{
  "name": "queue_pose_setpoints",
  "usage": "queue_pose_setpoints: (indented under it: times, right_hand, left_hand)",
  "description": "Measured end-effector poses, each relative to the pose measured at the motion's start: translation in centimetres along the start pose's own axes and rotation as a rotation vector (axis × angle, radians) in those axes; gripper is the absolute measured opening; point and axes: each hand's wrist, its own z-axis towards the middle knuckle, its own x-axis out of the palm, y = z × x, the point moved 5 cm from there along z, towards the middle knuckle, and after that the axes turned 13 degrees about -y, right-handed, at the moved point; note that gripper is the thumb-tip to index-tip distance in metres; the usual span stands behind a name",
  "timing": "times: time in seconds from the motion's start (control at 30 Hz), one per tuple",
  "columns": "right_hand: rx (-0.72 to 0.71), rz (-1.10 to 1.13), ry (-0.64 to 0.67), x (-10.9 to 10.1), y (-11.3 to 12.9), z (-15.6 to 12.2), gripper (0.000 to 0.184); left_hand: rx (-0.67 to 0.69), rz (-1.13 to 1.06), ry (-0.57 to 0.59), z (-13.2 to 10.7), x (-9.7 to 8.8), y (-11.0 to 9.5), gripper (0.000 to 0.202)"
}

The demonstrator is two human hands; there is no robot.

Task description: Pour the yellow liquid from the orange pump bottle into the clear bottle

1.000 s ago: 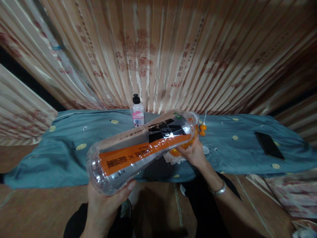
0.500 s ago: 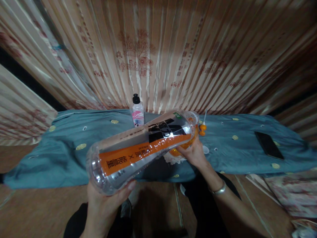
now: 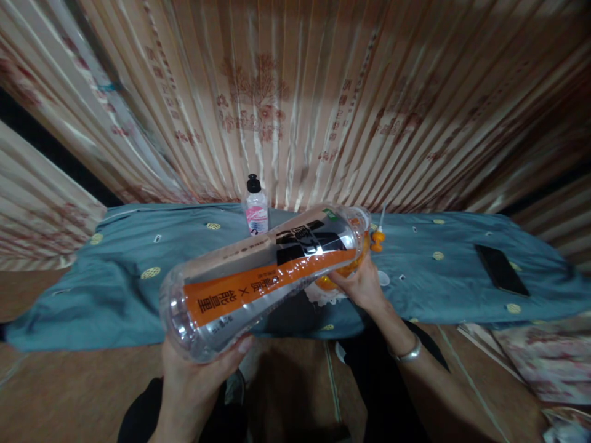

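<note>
A large clear plastic bottle (image 3: 258, 283) with an orange and black label lies tilted across the middle, its neck lower and to the right. My left hand (image 3: 196, 375) grips its base from below. Around a see-through orange container (image 3: 329, 282) at the neck end, my right hand (image 3: 364, 286) is closed; the bottle hides much of that container. Whether the right fingers also touch the bottle's neck cannot be seen. Under the orange container is a white, lacy-edged piece (image 3: 323, 298). Just beyond my right hand rests an orange nozzle piece (image 3: 377, 241) with a pale tube.
A small bottle with a black cap (image 3: 257, 215) stands at the back, near the curtain (image 3: 295, 92). A white round piece (image 3: 383, 278) lies right of my right hand. Farther right is a dark phone (image 3: 501, 269) on the blue-green cloth (image 3: 115, 295).
The large bottle's base end has shifted very slightly left. Both hands keep their grip, and the other things stay where they were.
</note>
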Motion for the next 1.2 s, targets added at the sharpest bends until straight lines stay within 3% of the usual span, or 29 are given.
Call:
queue_pose_setpoints:
  times: [0.37, 0.9, 1.2]
  right_hand:
    - [-0.006, 0.016, 0.0, -0.02, -0.01, -0.04, 0.101]
    - [-0.017, -0.007, -0.016, -0.03, -0.06, -0.05, 0.1]
    - [-0.003, 0.007, -0.017, -0.06, 0.03, 0.0, 0.097]
  left_hand:
    - [-0.03, 0.046, 0.015, 0.15, -0.22, 0.32, 0.05]
    - [-0.057, -0.038, -0.019, 0.16, -0.31, 0.69, 0.051]
    - [-0.039, 0.039, 0.009, 0.22, -0.41, 0.6, 0.047]
